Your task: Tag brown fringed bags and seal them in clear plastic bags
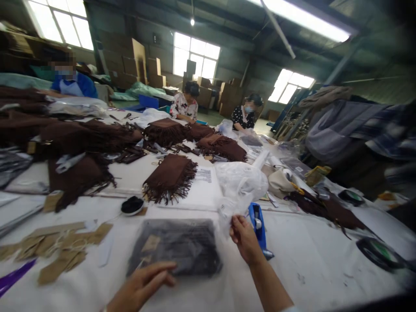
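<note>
Dark flat item [191, 249] in clear pkg. lies on the white desk [308, 268], nearest the wearer, center to left of center. A tan tag [151, 243] shows on its left part. L hand [143, 284]: released, fingers extended over the near edge of the pkg.; contact w/ pkg. can't be confirmed. R hand [242, 236]: thumb & fingertips pinch the lower end of crumpled clear plastic [240, 184], just right of the pkg.; can't tell if the two are joined.

Adj. to R hand: blue tape dispenser [256, 225], just behind it. Beyond the pkg., a brown fringed piece [170, 175] lies flat, partly on a stack of white sheets [204, 190] w/ printed lines. Between that piece & the dark item, offset left: small round dish [132, 205] w/ black contents.

L side of desk: tan tags w/ white string [65, 251], overlapping; purple strip [14, 277] at frame edge. Far L: large pile of brown fabric pcs. [68, 136]. R side: 2 dark rolls w/ green centers, near roll [378, 253] & far roll [352, 197].

Across the desk: 3 persons, i.e. one in blue [76, 84], one in floral top [183, 106], one in dotted top [243, 115]. Bkgd.: cardboard [139, 58], windows [196, 54].
</note>
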`<move>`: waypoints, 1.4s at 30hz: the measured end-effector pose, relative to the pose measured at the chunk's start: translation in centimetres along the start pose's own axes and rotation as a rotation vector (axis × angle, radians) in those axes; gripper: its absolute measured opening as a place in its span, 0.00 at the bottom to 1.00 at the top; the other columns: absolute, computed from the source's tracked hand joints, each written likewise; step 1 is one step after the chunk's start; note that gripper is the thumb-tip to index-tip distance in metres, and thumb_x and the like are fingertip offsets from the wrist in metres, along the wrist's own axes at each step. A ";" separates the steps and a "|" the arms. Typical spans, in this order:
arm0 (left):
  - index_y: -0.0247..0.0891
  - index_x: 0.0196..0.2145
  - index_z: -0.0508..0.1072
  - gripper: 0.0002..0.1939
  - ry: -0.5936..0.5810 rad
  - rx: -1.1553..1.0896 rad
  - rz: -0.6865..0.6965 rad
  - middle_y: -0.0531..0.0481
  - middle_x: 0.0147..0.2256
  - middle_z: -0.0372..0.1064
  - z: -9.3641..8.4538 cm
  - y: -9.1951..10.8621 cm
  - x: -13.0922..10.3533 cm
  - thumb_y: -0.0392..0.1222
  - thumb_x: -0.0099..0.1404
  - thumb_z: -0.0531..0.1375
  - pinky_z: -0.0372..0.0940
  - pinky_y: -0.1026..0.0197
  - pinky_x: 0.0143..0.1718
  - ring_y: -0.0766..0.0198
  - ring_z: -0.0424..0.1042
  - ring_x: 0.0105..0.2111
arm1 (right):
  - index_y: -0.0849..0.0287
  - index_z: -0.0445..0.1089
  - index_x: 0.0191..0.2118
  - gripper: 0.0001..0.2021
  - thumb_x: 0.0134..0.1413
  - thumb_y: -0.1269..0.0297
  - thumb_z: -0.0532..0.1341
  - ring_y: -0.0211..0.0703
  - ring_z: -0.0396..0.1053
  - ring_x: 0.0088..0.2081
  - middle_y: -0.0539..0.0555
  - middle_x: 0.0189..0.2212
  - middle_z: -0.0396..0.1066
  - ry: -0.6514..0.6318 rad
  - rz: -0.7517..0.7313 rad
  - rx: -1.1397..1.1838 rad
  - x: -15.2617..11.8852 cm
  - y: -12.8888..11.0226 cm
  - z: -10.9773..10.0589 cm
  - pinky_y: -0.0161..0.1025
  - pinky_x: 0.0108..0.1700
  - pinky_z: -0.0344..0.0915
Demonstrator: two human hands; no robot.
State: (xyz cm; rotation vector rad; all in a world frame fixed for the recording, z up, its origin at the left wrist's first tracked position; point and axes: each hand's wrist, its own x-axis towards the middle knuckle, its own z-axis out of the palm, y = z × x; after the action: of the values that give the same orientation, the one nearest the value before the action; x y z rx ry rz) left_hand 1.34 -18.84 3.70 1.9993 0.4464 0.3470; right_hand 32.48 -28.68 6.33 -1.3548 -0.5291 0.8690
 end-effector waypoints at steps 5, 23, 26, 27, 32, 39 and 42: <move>0.34 0.52 0.67 0.31 0.024 -0.601 -0.141 0.43 0.41 0.73 2.7 3.2 6.9 0.60 0.59 0.59 0.68 0.59 0.39 0.54 0.72 0.41 | 0.60 0.66 0.35 0.19 0.50 0.47 0.61 0.37 0.65 0.20 0.50 0.19 0.70 -0.191 0.113 -0.154 -5.9 2.2 3.9 0.32 0.20 0.59; 0.34 0.35 0.70 0.23 0.295 -0.669 -0.356 0.50 0.27 0.71 3.2 -1.1 6.5 0.58 0.55 0.62 0.63 0.63 0.26 0.62 0.71 0.26 | 0.55 0.54 0.55 0.33 0.46 0.45 0.61 0.38 0.68 0.21 0.49 0.31 0.72 -0.104 0.179 -0.495 -4.7 4.2 3.1 0.33 0.18 0.61; 0.34 0.32 0.68 0.22 0.299 -0.627 -0.386 0.51 0.25 0.69 3.6 -1.5 6.2 0.58 0.53 0.63 0.61 0.64 0.24 0.65 0.67 0.23 | 0.55 0.60 0.54 0.30 0.46 0.48 0.62 0.38 0.69 0.24 0.48 0.30 0.70 -0.227 0.143 -0.435 -4.3 4.4 4.6 0.34 0.22 0.63; 0.34 0.30 0.67 0.22 0.302 -0.619 -0.394 0.52 0.24 0.68 3.8 -1.5 6.1 0.58 0.53 0.63 0.59 0.65 0.23 0.66 0.66 0.22 | 0.57 0.66 0.47 0.23 0.48 0.48 0.61 0.37 0.68 0.25 0.48 0.28 0.69 -0.304 0.145 -0.417 -4.5 4.5 5.2 0.33 0.24 0.64; 0.36 0.24 0.62 0.22 0.321 -0.532 -0.359 0.57 0.19 0.61 4.1 -0.6 5.7 0.59 0.54 0.62 0.53 0.67 0.21 0.70 0.59 0.20 | 0.58 0.69 0.39 0.16 0.48 0.53 0.64 0.37 0.65 0.27 0.47 0.25 0.68 -0.425 0.168 -0.335 -6.1 4.4 6.5 0.33 0.27 0.62; 0.36 0.22 0.60 0.24 0.322 -0.602 -0.357 0.59 0.18 0.56 4.6 0.3 5.9 0.59 0.54 0.62 0.50 0.67 0.21 0.72 0.55 0.18 | 0.59 0.67 0.29 0.15 0.47 0.51 0.65 0.32 0.58 0.21 0.46 0.20 0.63 -0.094 0.165 -0.088 -6.8 5.1 4.6 0.30 0.23 0.54; 0.36 0.24 0.62 0.22 0.313 -0.653 -0.350 0.58 0.19 0.58 4.2 0.3 5.9 0.59 0.54 0.62 0.52 0.68 0.21 0.72 0.56 0.18 | 0.58 0.64 0.28 0.18 0.43 0.49 0.66 0.32 0.57 0.19 0.45 0.18 0.62 0.001 0.166 -0.021 -6.4 5.0 3.2 0.30 0.20 0.51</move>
State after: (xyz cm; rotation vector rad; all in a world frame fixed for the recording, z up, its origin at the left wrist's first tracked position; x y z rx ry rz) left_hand 8.42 -19.56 2.43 1.2099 0.7565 0.5097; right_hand 25.09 -31.89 3.03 -1.4326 -0.4305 0.9998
